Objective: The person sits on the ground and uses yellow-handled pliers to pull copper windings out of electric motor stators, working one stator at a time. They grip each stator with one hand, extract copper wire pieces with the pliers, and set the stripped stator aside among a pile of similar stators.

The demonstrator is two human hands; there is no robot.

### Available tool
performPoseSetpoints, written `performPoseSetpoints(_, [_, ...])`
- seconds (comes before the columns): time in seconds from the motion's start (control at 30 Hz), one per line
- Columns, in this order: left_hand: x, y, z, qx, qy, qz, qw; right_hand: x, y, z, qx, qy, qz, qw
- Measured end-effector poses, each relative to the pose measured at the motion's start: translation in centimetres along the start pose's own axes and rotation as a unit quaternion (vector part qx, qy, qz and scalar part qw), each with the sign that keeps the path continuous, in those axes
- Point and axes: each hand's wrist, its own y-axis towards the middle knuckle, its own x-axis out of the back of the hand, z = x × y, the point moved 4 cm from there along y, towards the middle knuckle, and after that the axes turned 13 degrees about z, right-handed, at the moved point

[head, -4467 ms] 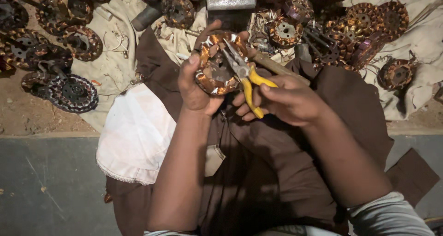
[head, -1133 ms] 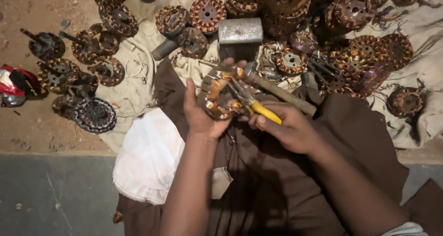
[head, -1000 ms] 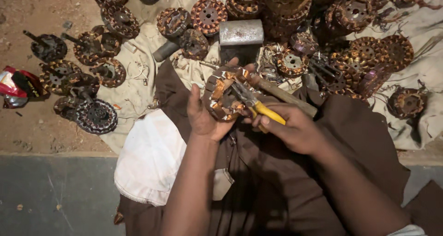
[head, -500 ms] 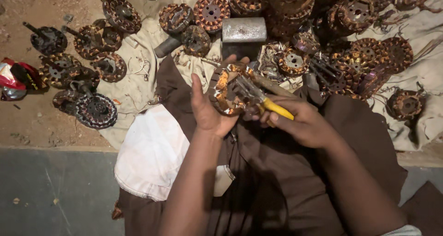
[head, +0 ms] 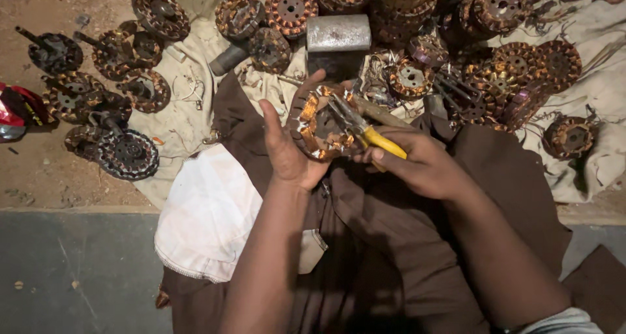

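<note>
Head view, looking straight down: I see my left hand (head: 287,154) at the centre of the frame, fingers wrapped around a round copper-wound stator (head: 317,122) that it holds up on edge over my lap. My right hand (head: 424,164), just right of centre, is closed on the yellow handles of a pair of pliers (head: 365,128); the metal nose lies against the stator's windings, though I cannot tell whether the tips are pinching wire.

Below both hands a brown garment (head: 391,242) covers my lap, and a white cloth (head: 208,216) lies at lower left on it. Across the upper frame a pale, dirty sheet (head: 189,122) is spread over bare earth (head: 39,171), carrying many more wound stators (head: 290,8). Some with shafts sit off the sheet at upper left (head: 124,154). A grey metal block (head: 338,32) sits at top centre, just above the held stator. A red object (head: 13,109) shows at the left edge. A grey concrete strip (head: 78,269) runs along the bottom left.
</note>
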Motion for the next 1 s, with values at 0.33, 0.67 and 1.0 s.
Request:
performPoseSetpoints(0.33, [-0.1,0.1,0.1,0.001,0.004,-0.011,1.000,-0.2,-0.1,0.9,0.006,-0.043,-0.011,0.999])
performPoseSetpoints(0.67, [0.2,0.1,0.2,0.002,0.018,-0.012,1.000,-0.3,-0.2,1.3,-0.011,-0.061,0.002,0.998])
performPoseSetpoints(1.0, [0.8,0.0,0.0,-0.026,0.044,-0.015,0.999,-1.7,0.4,3.3,0.108,-0.242,-0.023,0.964])
